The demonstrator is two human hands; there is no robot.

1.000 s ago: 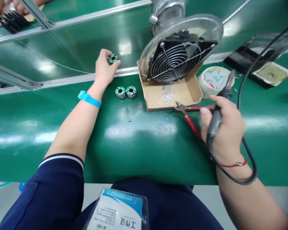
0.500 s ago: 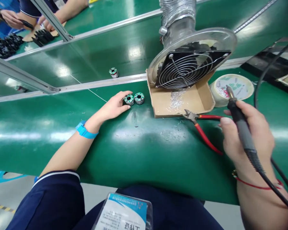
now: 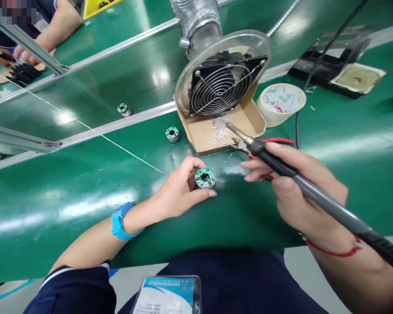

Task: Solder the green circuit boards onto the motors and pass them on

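My left hand (image 3: 180, 189), with a blue strap at the wrist, grips a small round motor with a green ring-shaped circuit board (image 3: 205, 178) on top. Thumb and fingers close around its sides. In my right hand (image 3: 308, 192) is a soldering iron (image 3: 281, 168), its metal tip pointing up and left over the cardboard tray. Behind the right hand's fingers lie red-handled cutting pliers (image 3: 240, 145), partly hidden. A second round motor with a green board (image 3: 172, 134) stands left of the tray, and another (image 3: 123, 109) is farther back beyond the metal rail.
A fume fan (image 3: 220, 87) on a ducted hood stands over a cardboard tray (image 3: 203, 146) holding cut wire bits. Right of it are a tape roll (image 3: 281, 104) and a soldering-iron stand with sponge (image 3: 358, 80). Across the rail, another person's hands (image 3: 24, 54) work near black parts.
My left hand has brought one motor toward me and to the right, away from its neighbour. The soldering iron has swung left, closer to it. The camera view has shifted.
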